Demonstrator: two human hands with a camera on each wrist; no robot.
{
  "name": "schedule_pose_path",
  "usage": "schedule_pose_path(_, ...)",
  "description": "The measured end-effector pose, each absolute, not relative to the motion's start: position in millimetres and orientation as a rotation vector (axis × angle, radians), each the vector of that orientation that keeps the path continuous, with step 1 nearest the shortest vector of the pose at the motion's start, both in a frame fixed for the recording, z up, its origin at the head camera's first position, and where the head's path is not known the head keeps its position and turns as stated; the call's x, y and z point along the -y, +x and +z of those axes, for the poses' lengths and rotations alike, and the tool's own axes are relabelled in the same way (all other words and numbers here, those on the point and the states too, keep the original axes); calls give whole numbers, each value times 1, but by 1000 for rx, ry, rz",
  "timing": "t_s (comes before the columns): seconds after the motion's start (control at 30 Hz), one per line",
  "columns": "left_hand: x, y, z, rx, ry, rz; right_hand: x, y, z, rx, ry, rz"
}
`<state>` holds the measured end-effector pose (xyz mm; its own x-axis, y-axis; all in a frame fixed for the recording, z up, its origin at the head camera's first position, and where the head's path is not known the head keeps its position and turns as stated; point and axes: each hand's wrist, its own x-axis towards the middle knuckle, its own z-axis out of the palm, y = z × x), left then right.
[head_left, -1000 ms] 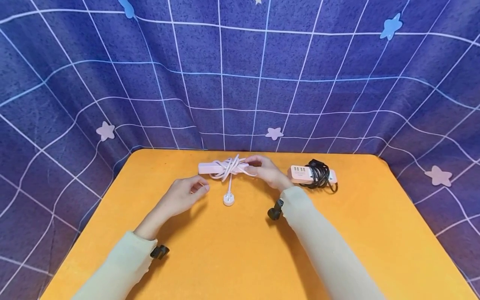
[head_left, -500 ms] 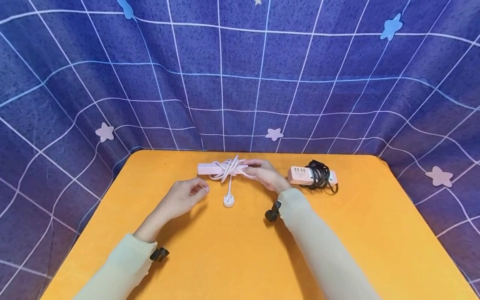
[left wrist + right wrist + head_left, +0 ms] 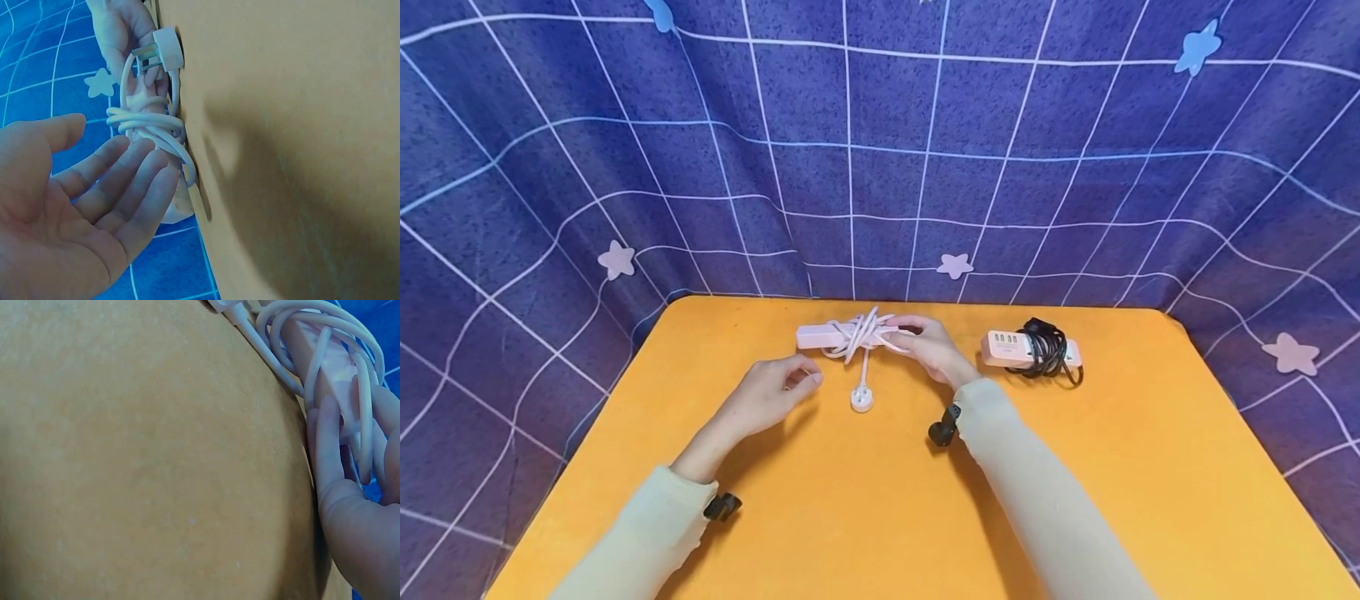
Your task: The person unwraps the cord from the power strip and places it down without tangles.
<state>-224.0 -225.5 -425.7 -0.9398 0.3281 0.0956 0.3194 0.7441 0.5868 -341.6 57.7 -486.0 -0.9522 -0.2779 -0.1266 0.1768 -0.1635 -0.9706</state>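
A pale pink power strip [image 3: 817,337] lies near the table's back edge, its white cord [image 3: 859,337] wound loosely around the middle. From that bundle the three-pin plug [image 3: 861,398] reaches toward the front. My right hand [image 3: 934,348] holds the strip's right end, thumb and fingers on either side of it, as the right wrist view shows on the strip [image 3: 334,381]. Left of the plug hovers my left hand [image 3: 767,393], fingers loosely bent, touching nothing in the head view. In the left wrist view its palm [image 3: 81,212] partly covers the wound strip.
To the right lies a second pink power strip [image 3: 1004,348] with several USB ports, wrapped in black cord [image 3: 1047,350]. The yellow table [image 3: 865,500] ends at a blue grid-patterned curtain [image 3: 880,183] behind. Black wrist cameras [image 3: 944,425] sit at both cuffs.
The head view has shifted slightly. The right hand keeps its hold on the strip's end, and the left hand stays almost where it was.
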Motion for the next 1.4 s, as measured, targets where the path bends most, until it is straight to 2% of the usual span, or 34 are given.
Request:
schedule_pose_path(0.67, 224, -226, -433, -2935, 549, 979, -49, -338, -484, -1811, -111, -2190)
schedule_pose_path(1.0, 192, -237, -434, -2940, 660, 1010, -48, -337, -485, -1813, -97, -2213)
schedule_pose_path(1.4, 158, -244, -438, -3014, 632, 828, -48, -336, -485, -1843, -170, -2210)
